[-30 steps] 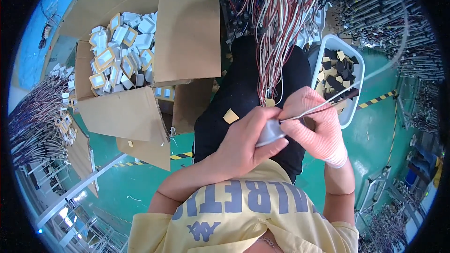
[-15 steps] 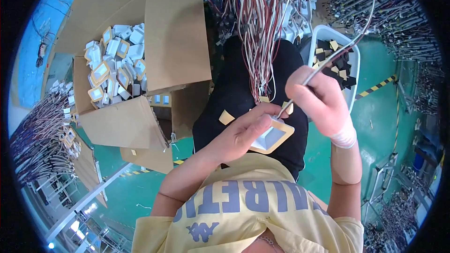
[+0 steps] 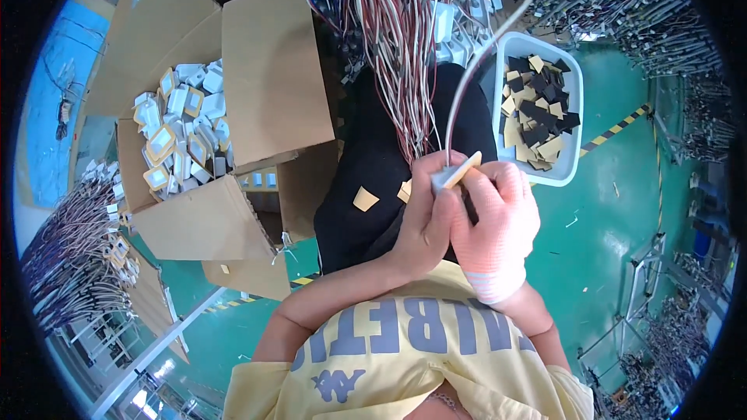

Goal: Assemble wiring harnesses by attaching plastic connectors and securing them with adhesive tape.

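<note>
Over my lap, both hands hold a small white plastic housing (image 3: pixel 447 177) with a tan rim, tilted so the rim faces right. My left hand (image 3: pixel 420 229) is closed around its left side. Gloved in a thin pale covering, my right hand (image 3: pixel 499 225) is closed with its fingers on the tan rim; part of the housing is hidden behind them. A grey cable (image 3: pixel 465 82) runs from the housing up past the top edge. On my dark trousers lie two tan pieces (image 3: pixel 365 199), one partly covered by my left hand. A bundle of red and white wires (image 3: pixel 405 70) hangs down towards my hands.
On the left an open cardboard box (image 3: pixel 276 78) holds many white housings (image 3: pixel 183 120). To the right stands a white bin (image 3: pixel 576 109) with black and tan pieces. Cables (image 3: pixel 615 23) lie heaped at the upper right, more wires (image 3: pixel 66 249) at the left.
My right hand has come down and left from the cable to the housing. The housing has turned from facing up to edge-on. The view has shifted slightly.
</note>
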`<action>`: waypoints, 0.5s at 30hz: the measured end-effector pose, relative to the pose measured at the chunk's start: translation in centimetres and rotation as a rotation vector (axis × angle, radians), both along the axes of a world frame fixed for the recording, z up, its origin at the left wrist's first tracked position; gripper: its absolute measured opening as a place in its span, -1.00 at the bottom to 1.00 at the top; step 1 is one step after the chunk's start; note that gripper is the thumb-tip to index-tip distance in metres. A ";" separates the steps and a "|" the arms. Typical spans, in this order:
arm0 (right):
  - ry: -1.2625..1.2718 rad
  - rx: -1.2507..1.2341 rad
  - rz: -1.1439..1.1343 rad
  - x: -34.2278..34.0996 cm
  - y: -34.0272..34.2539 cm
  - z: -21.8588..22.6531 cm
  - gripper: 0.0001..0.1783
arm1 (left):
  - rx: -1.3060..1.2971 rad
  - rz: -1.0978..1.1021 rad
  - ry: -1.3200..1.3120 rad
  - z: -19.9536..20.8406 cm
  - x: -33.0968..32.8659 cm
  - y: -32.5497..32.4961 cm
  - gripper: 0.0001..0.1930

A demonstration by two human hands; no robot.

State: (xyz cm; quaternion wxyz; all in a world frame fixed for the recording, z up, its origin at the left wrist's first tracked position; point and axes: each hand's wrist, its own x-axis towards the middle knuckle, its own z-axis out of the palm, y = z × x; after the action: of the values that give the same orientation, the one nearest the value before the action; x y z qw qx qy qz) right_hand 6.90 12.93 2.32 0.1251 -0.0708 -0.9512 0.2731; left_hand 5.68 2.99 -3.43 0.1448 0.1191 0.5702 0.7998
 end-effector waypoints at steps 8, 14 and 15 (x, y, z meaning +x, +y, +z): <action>-0.053 -0.269 0.065 -0.1 1.2 -0.8 -0.90 | -0.154 -0.028 0.191 -1.8 -0.1 -1.3 -0.32; -0.781 -1.387 0.605 -0.8 5.2 -1.8 -0.82 | -0.059 -0.260 -0.265 -0.5 -6.3 -2.7 -0.24; -0.818 -1.548 0.549 -0.4 4.3 -2.4 -0.77 | -0.004 -0.279 -0.353 -0.7 -7.3 -2.5 -0.18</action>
State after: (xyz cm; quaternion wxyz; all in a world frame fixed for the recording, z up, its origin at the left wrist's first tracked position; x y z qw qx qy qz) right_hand 6.49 17.27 -0.05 -0.3729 0.0026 -0.4562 0.8080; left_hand -1.59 0.54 -4.09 0.3518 0.0549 0.5157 0.7793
